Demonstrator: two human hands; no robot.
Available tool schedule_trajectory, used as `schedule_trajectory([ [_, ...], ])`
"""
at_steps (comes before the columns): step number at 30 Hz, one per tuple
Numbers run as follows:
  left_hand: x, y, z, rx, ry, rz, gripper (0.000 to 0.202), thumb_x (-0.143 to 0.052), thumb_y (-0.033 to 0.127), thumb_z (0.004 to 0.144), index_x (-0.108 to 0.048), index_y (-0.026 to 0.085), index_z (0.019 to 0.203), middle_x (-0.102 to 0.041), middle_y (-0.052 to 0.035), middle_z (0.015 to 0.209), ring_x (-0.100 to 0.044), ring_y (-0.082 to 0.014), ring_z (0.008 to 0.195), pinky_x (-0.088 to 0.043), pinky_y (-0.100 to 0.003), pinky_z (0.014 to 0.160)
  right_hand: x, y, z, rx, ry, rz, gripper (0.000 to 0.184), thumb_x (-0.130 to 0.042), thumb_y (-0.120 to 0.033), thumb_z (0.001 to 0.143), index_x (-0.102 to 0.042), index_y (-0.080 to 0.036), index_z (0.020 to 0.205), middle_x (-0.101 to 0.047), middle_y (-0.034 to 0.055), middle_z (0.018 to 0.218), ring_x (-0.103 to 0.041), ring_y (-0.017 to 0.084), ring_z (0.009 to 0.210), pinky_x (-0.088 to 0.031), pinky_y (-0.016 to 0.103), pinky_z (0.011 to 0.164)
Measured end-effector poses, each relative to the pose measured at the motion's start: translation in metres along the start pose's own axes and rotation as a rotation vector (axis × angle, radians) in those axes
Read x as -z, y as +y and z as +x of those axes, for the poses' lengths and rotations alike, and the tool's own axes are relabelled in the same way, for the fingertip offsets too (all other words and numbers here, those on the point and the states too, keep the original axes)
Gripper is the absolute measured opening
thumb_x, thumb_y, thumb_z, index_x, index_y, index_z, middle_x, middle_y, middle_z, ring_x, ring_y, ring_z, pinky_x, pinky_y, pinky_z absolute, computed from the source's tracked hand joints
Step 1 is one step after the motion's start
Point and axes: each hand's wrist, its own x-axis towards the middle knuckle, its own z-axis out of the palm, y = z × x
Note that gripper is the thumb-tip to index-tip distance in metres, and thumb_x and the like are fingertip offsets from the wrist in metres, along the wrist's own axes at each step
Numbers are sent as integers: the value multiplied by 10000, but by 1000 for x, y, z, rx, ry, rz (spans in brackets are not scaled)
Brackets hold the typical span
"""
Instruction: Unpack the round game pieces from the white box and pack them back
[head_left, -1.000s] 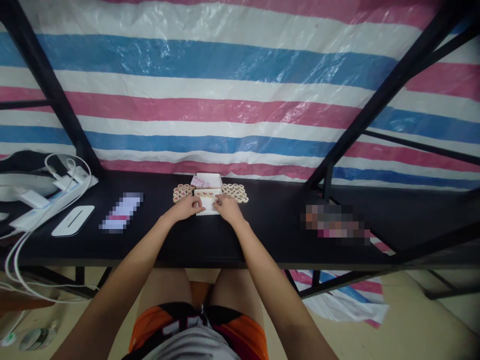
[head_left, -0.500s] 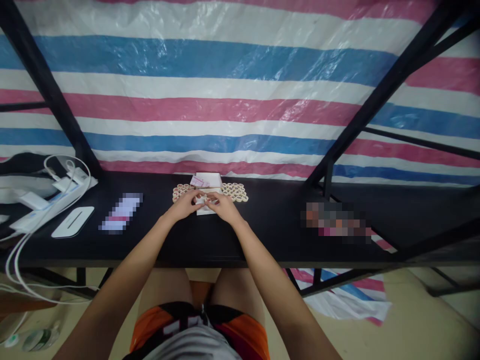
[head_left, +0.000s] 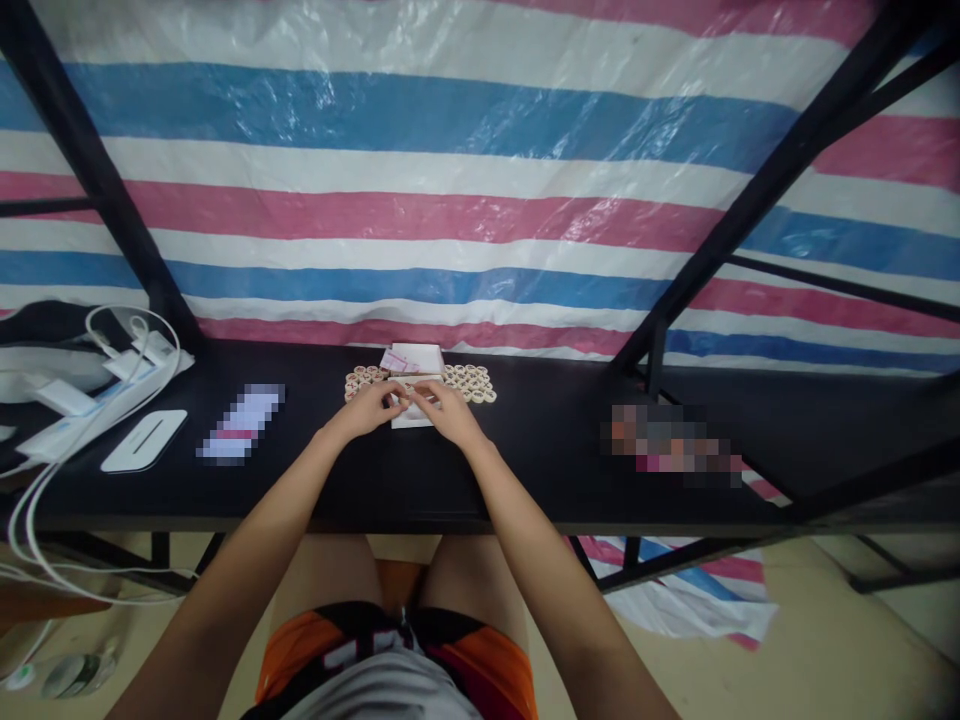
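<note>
Both hands meet over a small white box or sheet (head_left: 409, 416) on the black table. My left hand (head_left: 367, 411) has its thumb and fingers pinched, close against the fingers of my right hand (head_left: 450, 411), which are pinched as well. Whatever lies between the fingertips is too small and covered to make out. Round, pale Chinese chess pieces (head_left: 480, 384) with dark and red marks lie in rows right of the hands. More Chinese chess pieces (head_left: 360, 376) lie to the left, partly behind my left hand.
Behind the hands are a white box or panel (head_left: 421, 357) and a pinkish printed paper (head_left: 397, 360). A blurred-out phone-like thing (head_left: 241, 425), a white flat device (head_left: 145, 441) and a power strip (head_left: 105, 400) with cables lie left. A pixelated object (head_left: 671, 440) lies right. Black posts frame the table.
My fingers have closed nearer together over the white box; the small whitish thing visible between them before is now mostly hidden. The view has shifted very slightly.
</note>
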Motion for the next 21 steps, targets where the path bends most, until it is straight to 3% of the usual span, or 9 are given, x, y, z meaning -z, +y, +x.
schedule_trajectory([
  [5,17,-7,-5,46,108,106,185,-592,298,728,-592,180,871,-590,-7,825,-522,-134,696,-410,-248,676,1,4,-1,-19,-26,-320,295,-466,-336,927,-654,-183,1095,-646,89,1126,-579,199,1079,-420,324,977],
  [9,22,-13,-8,88,-37,130,125,-589,253,679,-560,184,779,-565,24,716,-498,-132,641,-374,-242,623,-1,5,-1,16,-91,-437,331,-444,-333,938,-649,-176,1144,-615,104,1203,-558,209,1116,-395,321,1006],
  [13,19,-19,-7,132,-138,73,174,-632,328,664,-531,189,691,-548,31,671,-505,-138,623,-350,-240,576,-2,2,-1,-8,-139,-467,349,-425,-341,943,-626,-198,1190,-588,100,1260,-545,213,1150,-407,319,991],
  [18,18,-26,-4,152,-174,93,258,-677,428,654,-601,189,715,-567,19,683,-516,-144,632,-339,-238,569,-2,0,-2,-91,-139,-456,395,-466,-318,913,-550,-215,1285,-601,93,1240,-612,209,1028,-456,305,902],
  [21,19,-26,-5,153,-170,108,272,-660,455,688,-606,189,705,-580,15,676,-509,-140,617,-331,-240,559,-3,1,-1,-111,-99,-437,374,-472,-297,900,-583,-202,1245,-624,96,1199,-638,203,936,-459,306,885],
])
